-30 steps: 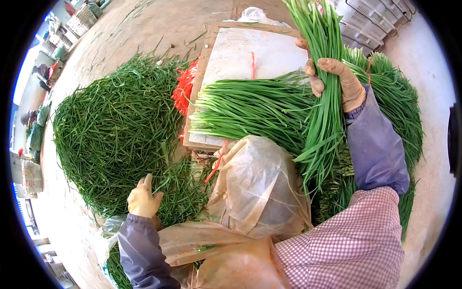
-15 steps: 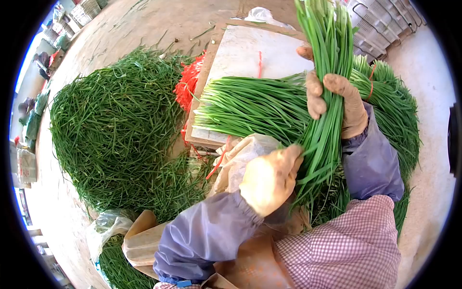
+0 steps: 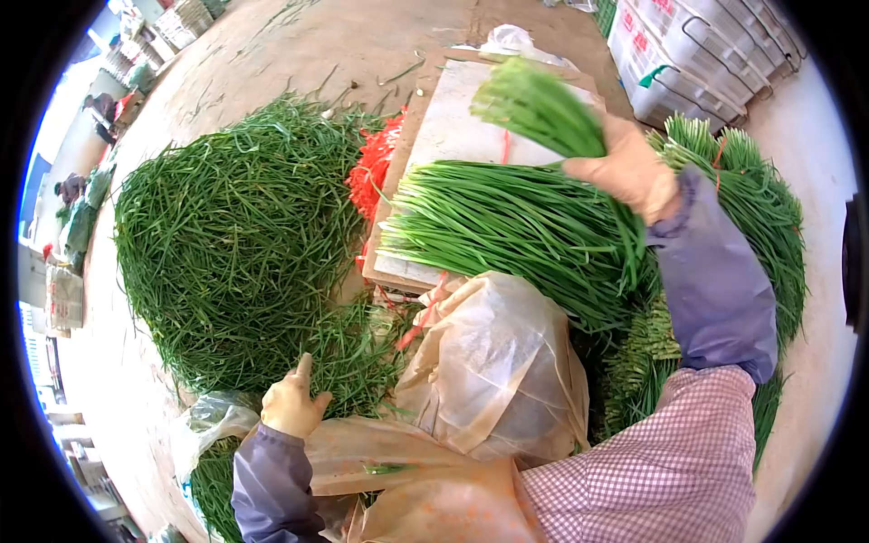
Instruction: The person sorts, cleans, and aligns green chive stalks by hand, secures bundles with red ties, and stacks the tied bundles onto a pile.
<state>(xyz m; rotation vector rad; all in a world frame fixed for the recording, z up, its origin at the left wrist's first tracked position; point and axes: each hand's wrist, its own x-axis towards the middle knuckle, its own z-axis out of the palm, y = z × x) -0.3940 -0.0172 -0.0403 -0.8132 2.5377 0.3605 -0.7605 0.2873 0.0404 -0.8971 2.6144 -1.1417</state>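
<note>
My gloved right hand [image 3: 629, 167] grips a bunch of garlic chives [image 3: 534, 104], its pale cut ends pointing up and left, blurred by motion. Below it, a layer of garlic chives [image 3: 507, 213] lies across a white board [image 3: 457, 118], stem ends to the left. At lower left, my gloved left hand [image 3: 294, 404] is empty, with index finger stretched out and thumb apart. It is at the lower edge of a big heap of loose green leaves [image 3: 235, 244]. Its other fingers are partly hidden.
Red ties [image 3: 376, 163] hang in a bunch at the board's left edge. Translucent plastic sheeting [image 3: 498, 362] covers my lap. Tied chive bundles [image 3: 760, 190] are piled on the right. White crates [image 3: 697, 54] stand at the back right. A clear bag [image 3: 213, 421] of greens sits at lower left.
My left hand has left the chive bunch and moved down and left to the leaf heap. My right hand has tilted the bunch leftward over the board. The view has shifted slightly.
</note>
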